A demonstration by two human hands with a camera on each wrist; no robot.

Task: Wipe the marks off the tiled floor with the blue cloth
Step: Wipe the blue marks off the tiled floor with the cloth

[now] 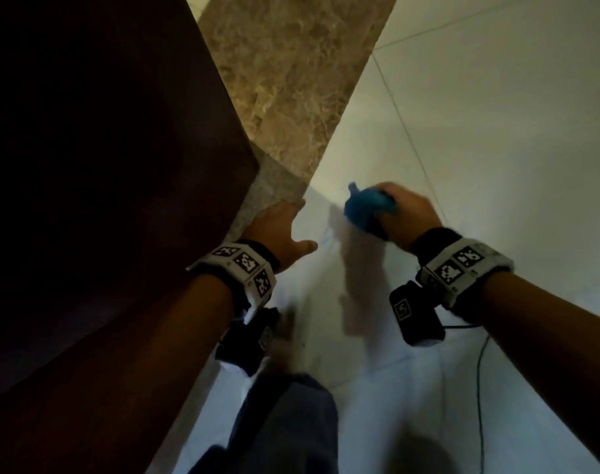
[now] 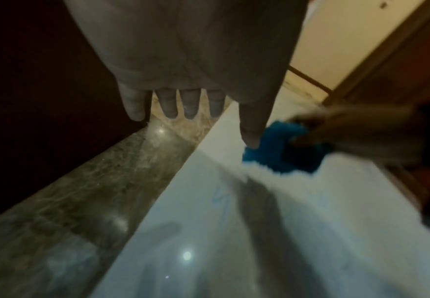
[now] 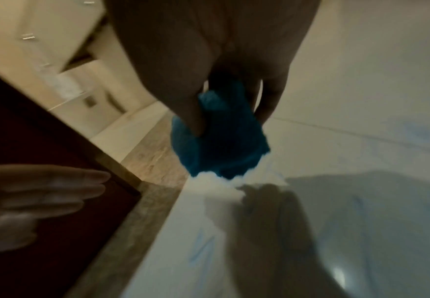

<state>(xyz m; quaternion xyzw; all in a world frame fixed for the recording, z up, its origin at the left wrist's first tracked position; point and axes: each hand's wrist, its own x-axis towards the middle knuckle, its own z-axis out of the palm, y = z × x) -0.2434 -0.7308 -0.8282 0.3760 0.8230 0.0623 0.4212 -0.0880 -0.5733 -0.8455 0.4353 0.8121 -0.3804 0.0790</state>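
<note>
My right hand (image 1: 402,210) grips a bunched blue cloth (image 1: 363,208) just above the pale tiled floor (image 1: 479,148). The right wrist view shows thumb and fingers wrapped round the cloth (image 3: 219,137), its lower edge hanging near the tile. Faint blue scribble marks (image 1: 325,236) lie on the tile between my hands, also visible as blue marks (image 2: 220,198) in the left wrist view and blue marks (image 3: 201,248) in the right wrist view. My left hand (image 1: 284,230) is spread with straight fingers (image 2: 169,104), hovering by the floor's left border and holding nothing.
A dark red-brown door or panel (image 1: 103,200) fills the left side. A brown marble strip (image 1: 284,80) runs along its foot beside the pale tiles. My knee in dark trousers (image 1: 291,422) is at the bottom centre, and a thin black cable (image 1: 481,388) trails at the lower right.
</note>
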